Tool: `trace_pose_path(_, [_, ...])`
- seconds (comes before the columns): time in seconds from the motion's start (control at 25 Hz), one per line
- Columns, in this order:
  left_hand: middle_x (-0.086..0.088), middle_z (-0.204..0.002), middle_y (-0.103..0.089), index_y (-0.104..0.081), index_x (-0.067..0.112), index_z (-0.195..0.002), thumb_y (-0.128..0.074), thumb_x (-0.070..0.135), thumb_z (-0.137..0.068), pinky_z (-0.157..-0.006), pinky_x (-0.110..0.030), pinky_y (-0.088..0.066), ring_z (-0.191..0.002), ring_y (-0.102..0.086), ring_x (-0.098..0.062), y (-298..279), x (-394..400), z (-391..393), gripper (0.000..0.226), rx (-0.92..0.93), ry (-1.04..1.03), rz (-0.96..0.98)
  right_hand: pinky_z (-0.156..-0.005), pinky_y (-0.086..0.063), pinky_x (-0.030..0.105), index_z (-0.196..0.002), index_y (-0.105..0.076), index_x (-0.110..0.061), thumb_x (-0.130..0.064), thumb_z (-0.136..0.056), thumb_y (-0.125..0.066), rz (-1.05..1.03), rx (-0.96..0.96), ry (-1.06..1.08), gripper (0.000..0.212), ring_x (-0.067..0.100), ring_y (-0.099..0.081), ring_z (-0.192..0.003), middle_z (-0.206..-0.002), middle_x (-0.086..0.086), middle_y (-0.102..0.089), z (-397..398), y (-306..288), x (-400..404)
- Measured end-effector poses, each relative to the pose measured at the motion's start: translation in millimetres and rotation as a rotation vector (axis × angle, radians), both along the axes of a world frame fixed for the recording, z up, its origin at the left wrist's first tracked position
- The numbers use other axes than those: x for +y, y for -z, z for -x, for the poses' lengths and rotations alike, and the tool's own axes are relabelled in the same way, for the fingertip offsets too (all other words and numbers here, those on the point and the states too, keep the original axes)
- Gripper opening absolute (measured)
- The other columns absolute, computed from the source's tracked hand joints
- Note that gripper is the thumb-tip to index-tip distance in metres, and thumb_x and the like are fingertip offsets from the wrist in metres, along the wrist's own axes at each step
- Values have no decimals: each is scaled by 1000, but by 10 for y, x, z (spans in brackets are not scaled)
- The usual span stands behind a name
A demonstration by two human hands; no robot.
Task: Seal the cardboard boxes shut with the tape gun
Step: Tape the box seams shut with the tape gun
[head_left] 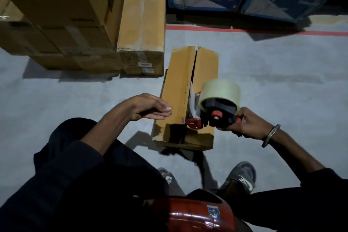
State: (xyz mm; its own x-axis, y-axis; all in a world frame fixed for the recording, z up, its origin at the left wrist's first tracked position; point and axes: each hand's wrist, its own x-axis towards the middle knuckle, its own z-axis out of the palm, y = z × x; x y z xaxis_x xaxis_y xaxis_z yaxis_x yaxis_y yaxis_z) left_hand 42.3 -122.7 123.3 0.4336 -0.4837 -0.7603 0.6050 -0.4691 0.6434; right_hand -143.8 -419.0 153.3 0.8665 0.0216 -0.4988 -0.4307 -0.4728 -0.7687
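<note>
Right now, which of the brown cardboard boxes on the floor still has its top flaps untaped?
The narrow box directly under the tape gun: a dark gap runs between its flaps. The box behind it, beside the stack, already has tape along its seam.

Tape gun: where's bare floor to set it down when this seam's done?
Bare floor right of the open box, below the red line; also left of it, under the left hand. Crowded far left: stacked cartons, sealed box.

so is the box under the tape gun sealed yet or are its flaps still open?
Unsealed. The box shows a dark gap between its folded-down top flaps, no tape visible across it; the tape gun sits over the near end.
</note>
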Motion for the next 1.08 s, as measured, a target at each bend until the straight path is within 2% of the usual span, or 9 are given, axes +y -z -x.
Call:
trace_pose_path(0.12, [-21, -102, -78, -76, -4, -109, -80, 4, -88, -81, -28, -63, -92, -78, -22, 200, 201, 228, 22, -9, 39, -69, -45, -35, 22, -57, -54, -14, -16, -87, -82, 57, 16, -69, 41, 11, -42, -43, -48, -2, -46, 140, 332, 53])
trace_pose_path(0.24, [-20, -94, -78, -76, -6, -106, -76, -3, -89, -84, -31, -64, -86, -79, -23, 516, 393, 399, 18, -5, -61, -121, -52, -27, 25, -56, -39, -20, -22, -84, -82, 157, -23, -159, 51, 8, -30, -51, -53, -10, -33, 257, 590, 44])
trace_pose_path(0.32, [-21, -97, -78, -76, -6, -107, -74, -5, -90, -84, -33, -64, -90, -79, -24, 639, 602, 287, 17, -19, -87, -201, -54, -25, 30, -58, -36, -18, -34, -77, -76, 277, -41, -217, 48, 6, -25, -54, -53, -11, -30, 315, 698, -81])
trace_pose_path(0.4, [-18, -102, -79, -77, -3, -107, -76, -2, -90, -81, -29, -64, -97, -78, -24, 687, 744, 207, 17, 18, -51, -223, -54, -25, 31, -58, -34, -18, -29, -78, -76, 351, -24, -223, 48, 7, -23, -55, -52, -9, -29, 362, 804, -184])
trace_pose_path(0.6, [-22, -98, -78, -77, -2, -93, -70, -7, -92, -67, -26, -63, -80, -78, -20, 993, 699, 306, 9, 2, -122, -321, -52, -28, 29, -65, -46, -13, -30, -80, -75, 430, -14, -285, 37, 11, -30, -49, -50, -8, -36, 382, 1019, -125])
trace_pose_path(0.68, [-25, -91, -77, -77, -6, -90, -68, -10, -92, -63, -27, -63, -68, -76, -19, 1166, 648, 335, 10, -33, -128, -376, -52, -30, 29, -63, -50, -21, -29, -82, -75, 432, 20, -314, 32, 12, -36, -48, -50, -9, -41, 426, 1119, -117])
trace_pose_path(0.76, [-25, -84, -76, -79, -5, -87, -73, -7, -83, -70, -34, -65, -65, -74, -23, 1252, 605, 339, 8, -77, -101, -426, -52, -32, 28, -60, -46, -29, -33, -82, -73, 468, 19, -345, 35, 11, -43, -48, -51, -11, -47, 462, 1174, -124])
trace_pose_path(0.88, [-16, -69, -74, -84, 6, -78, -78, 7, -61, -69, -34, -60, -59, -65, -21, 1394, 561, 380, 19, -153, -13, -506, -53, -35, 31, -61, -41, -27, -35, -83, -71, 525, 33, -351, 39, 12, -45, -47, -50, -8, -47, 482, 1220, -121])
trace_pose_path(1.08, [3, -61, -74, -85, 18, -71, -78, 10, -69, -66, -23, -60, -66, -73, -11, 1488, 498, 507, 11, -377, -36, -627, -56, -41, 35, -77, -57, -20, -43, -86, -67, 594, 60, -400, 27, 24, -58, -62, -66, -2, -65, 505, 1395, 5])
